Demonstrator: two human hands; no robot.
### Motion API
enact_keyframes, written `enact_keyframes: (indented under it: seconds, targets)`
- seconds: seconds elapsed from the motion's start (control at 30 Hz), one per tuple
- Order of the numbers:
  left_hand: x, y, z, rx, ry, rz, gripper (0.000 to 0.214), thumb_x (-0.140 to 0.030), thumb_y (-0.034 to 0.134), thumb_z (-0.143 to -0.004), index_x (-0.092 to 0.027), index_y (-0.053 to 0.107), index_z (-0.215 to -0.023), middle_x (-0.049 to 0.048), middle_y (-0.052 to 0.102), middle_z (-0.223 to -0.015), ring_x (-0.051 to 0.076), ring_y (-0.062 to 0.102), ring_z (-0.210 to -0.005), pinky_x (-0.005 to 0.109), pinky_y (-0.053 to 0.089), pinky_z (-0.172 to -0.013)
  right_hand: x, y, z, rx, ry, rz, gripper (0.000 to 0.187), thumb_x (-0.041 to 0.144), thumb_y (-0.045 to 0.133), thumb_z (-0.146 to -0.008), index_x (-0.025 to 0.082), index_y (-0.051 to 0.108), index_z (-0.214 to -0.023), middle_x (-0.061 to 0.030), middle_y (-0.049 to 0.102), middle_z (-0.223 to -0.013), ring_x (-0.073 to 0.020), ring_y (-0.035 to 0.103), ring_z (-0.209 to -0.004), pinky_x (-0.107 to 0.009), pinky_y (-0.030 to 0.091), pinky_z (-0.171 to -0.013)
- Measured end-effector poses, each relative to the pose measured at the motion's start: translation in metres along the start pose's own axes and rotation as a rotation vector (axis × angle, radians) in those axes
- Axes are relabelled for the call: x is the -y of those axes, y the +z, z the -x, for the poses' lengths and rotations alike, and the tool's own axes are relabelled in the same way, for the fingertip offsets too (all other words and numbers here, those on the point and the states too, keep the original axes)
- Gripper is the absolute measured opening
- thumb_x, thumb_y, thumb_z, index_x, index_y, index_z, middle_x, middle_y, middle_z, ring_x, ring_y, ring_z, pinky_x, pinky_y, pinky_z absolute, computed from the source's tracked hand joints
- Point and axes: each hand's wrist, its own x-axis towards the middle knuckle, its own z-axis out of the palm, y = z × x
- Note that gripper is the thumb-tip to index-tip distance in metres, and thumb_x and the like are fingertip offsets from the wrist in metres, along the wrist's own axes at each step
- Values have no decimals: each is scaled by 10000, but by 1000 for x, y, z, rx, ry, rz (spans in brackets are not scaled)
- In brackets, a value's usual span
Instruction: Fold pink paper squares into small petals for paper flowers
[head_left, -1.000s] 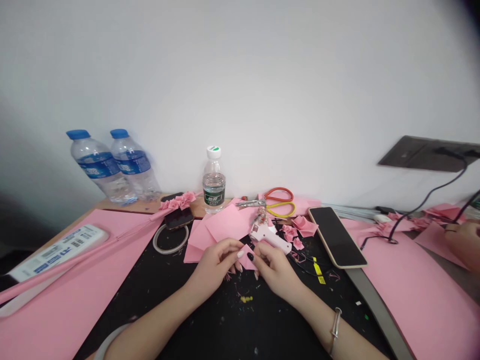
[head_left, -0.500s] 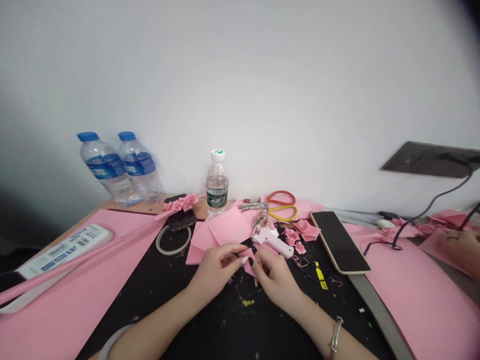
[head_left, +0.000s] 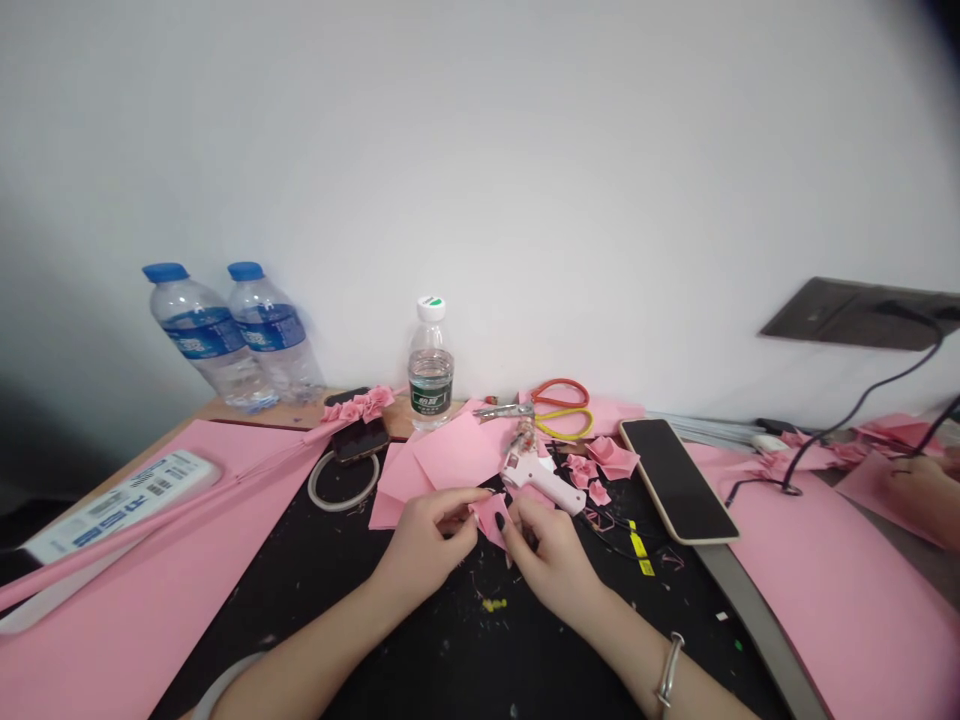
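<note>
Between my two hands is a small folded piece of pink paper. My left hand pinches its left edge between thumb and fingers. On the other side, my right hand grips the right edge, thumb across the front. Just behind my fingers lies a white hot glue gun, its nozzle end hidden or covered. Folded pink paper flowers sit to its right. Square pink sheets are stacked behind my left hand. Scissors with red and yellow handles rest farther back.
Two blue-capped bottles lean on the wall, and a small water bottle stands mid-table. A tape roll and a dark phone lie left; a larger phone lies right. Another person's hand holds pink paper at far right.
My left thumb has shifted left along the pink paper, so more of its face shows between my hands. The whole view has drifted slightly.
</note>
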Motion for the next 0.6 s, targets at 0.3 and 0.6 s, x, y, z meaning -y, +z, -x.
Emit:
enact_keyframes:
  seconds: [0.3,0.6]
  targets:
    - [2,-2,-3,-32,-65,0,338,-117,516,-707,-170,688,-992,52,698,-1031,227,636,-949,352,483,-877,2,1,3,9,-33,-3,232,119,427,-832,205,355,-629,50,422,-517,-100,397,-453,-210,290,-464]
    - [-1,-2,-3,-12,-73,230,268,-208,612,-720,-158,680,-975,71,687,-1020,228,617,-928,341,504,-827,-2,-2,0,-21,21,-36,233,185,394,-886,191,415,-654,35,466,-530,-105,440,-471,-214,326,-484]
